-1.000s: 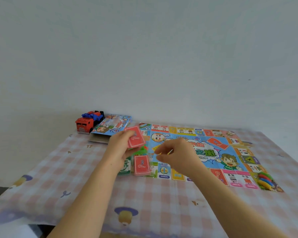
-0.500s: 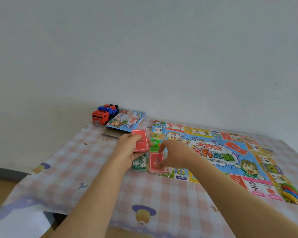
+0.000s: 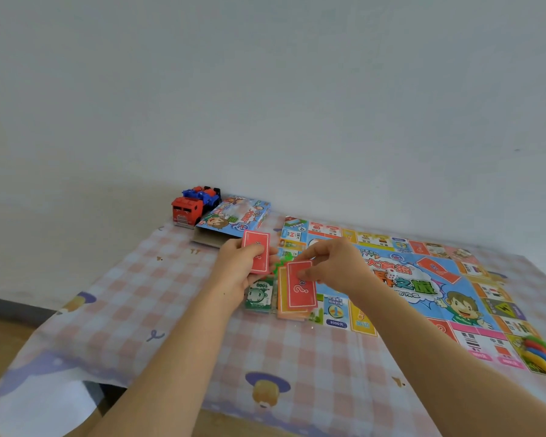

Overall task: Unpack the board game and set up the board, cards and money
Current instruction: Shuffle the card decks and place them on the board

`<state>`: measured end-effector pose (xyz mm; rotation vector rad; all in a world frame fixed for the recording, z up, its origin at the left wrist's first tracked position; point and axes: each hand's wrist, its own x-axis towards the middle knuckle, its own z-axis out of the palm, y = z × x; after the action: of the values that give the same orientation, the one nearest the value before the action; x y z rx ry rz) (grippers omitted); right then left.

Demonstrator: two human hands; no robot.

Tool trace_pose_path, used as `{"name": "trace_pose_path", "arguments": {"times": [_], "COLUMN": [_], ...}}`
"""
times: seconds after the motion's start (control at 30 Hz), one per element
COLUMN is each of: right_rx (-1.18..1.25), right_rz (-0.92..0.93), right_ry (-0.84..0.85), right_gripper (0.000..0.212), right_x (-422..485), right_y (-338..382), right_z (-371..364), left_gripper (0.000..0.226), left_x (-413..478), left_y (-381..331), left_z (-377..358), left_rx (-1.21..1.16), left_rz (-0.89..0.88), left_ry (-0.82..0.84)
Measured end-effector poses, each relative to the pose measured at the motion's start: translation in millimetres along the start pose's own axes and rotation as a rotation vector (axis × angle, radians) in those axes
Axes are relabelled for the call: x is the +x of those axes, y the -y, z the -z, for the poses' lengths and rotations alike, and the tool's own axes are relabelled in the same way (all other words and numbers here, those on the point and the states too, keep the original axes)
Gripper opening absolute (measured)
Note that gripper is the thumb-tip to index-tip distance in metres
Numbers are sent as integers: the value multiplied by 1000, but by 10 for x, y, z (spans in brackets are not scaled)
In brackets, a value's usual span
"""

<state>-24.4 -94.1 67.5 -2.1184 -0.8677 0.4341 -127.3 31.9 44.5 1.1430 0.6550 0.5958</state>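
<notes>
While we are clasping the red card stack (image 3: 256, 252) in the left grip (image 3: 237, 269) – thumb lying across its face, fingers curling behind – the right grip (image 3: 334, 266) is pinching a single red card (image 3: 300, 288) by its far edge. That card, showing a question mark, is sitting over an orange-edged pile (image 3: 282, 307) at the near left corner of the board (image 3: 338, 313); we cannot tell whether it is touching the pile. Just left of the pile, a bundle of green money (image 3: 259, 294) is lying below the left grip, and small green plastic pieces (image 3: 279, 263) are showing between the two grips. The board is lying unfolded on the checked worktop (image 3: 265, 351), carrying a second red card (image 3: 435, 269), a white die (image 3: 391, 274) and – at its near right corner – coloured pawns (image 3: 539, 354). The game box (image 3: 237, 216) is resting beyond the left grip, beside a toy truck (image 3: 193, 206) near the wall.
</notes>
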Motion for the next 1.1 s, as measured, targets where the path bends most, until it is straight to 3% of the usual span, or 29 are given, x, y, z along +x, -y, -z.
{"name": "trace_pose_path", "arguments": {"times": [0.23,0.47,0.67,0.8,0.9,1.1], "right_rx": [-13,70,383,381,311,137], "right_rz": [20,28,37,70,81,30], "right_ry": [10,-118,-140,-145,-188,-140], "right_gripper": [16,21,19,21,23,18], "right_x": [-4,-4,-46,-62,-73,-141], "right_y": [-37,-5,164,234,201,52], "right_z": [43,68,90,75,99,296], "left_gripper": [22,11,30,45,30,38], "left_x": [-14,-30,-97,-136,-198,-262], "left_y": [-15,-23,-82,-85,-104,-95], "left_z": [-7,-31,-102,-169,-211,-288], "left_rx": [40,25,-42,-81,-40,351], "left_rz": [-16,-7,51,149,160,63], "left_ry": [22,45,56,215,313,493]}}
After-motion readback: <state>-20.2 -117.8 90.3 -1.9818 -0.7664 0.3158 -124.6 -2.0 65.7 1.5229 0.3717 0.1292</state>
